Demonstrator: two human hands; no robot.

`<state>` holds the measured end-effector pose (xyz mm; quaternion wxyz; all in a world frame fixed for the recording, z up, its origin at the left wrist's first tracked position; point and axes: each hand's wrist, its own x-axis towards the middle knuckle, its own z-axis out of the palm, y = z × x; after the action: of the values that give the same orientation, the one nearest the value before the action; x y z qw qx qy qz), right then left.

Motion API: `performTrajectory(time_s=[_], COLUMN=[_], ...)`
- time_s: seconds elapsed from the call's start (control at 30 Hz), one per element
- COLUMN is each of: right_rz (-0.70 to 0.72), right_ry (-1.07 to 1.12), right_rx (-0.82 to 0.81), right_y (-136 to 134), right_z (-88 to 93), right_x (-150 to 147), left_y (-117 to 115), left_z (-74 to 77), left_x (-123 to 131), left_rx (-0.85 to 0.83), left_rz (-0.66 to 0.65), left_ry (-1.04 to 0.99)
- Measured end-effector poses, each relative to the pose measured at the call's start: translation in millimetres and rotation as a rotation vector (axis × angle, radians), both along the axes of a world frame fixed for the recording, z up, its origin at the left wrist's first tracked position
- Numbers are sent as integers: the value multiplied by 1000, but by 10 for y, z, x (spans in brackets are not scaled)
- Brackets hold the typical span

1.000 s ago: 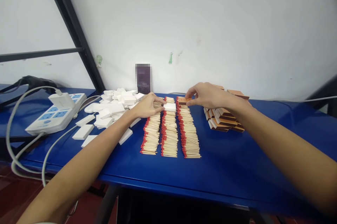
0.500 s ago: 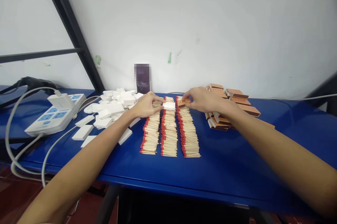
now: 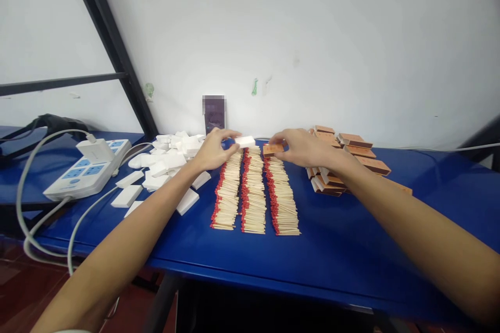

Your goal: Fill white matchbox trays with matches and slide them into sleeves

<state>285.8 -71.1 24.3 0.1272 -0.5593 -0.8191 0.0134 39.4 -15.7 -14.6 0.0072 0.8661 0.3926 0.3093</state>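
Three rows of red-tipped matches (image 3: 253, 192) lie on the blue table (image 3: 344, 249). My left hand (image 3: 213, 149) pinches a small white inner tray (image 3: 245, 141) above the far end of the middle row. My right hand (image 3: 302, 146) grips an orange matchbox sleeve (image 3: 272, 149) over the far end of the right row. The tray and the sleeve sit a few centimetres apart. A heap of white trays (image 3: 167, 161) is left of my left hand. Stacked orange sleeves (image 3: 344, 158) lie behind my right wrist.
A white power strip (image 3: 84, 169) with a plugged adapter and grey cables (image 3: 47, 213) sits at the left. A dark phone (image 3: 214, 114) leans on the white wall. Black metal bars (image 3: 113, 46) rise at the left. The table's front edge runs close below the matches.
My left hand lifted the white tray up and back toward the wall. My right hand drew the orange sleeve slightly left, uncovering the stack of sleeves behind it.
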Motion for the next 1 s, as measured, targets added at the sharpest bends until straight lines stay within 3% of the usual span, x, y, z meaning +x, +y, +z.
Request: performTrajectory(time_s=[0.13,0.33,0.47,0.7,0.8,0.87,1.0], right_rz=[-86,-263,-341,-321,-355,-396,-395], right_ry=[76,307,281,245,275,320,424], right_rx=[111,262,223,188,208,252,346], right_y=[-143,-365,-406,-435,-498,-540,-606], right_z=[112,164,70,-109,-77,-67,-140], right_x=[176,873,1207,1313,1383,1465,1635], left_y=[53,92,83,126,103,49,-57], left_z=[122,389,514,499,500,493,418], left_x=[-208,-641,-834,-1042,-966,-781,-164], left_rx=[87,78,20,-74,0,56,32], left_rz=[184,354,356,321,302,245,-58], left_ry=[65,228,312,356,306,266,300])
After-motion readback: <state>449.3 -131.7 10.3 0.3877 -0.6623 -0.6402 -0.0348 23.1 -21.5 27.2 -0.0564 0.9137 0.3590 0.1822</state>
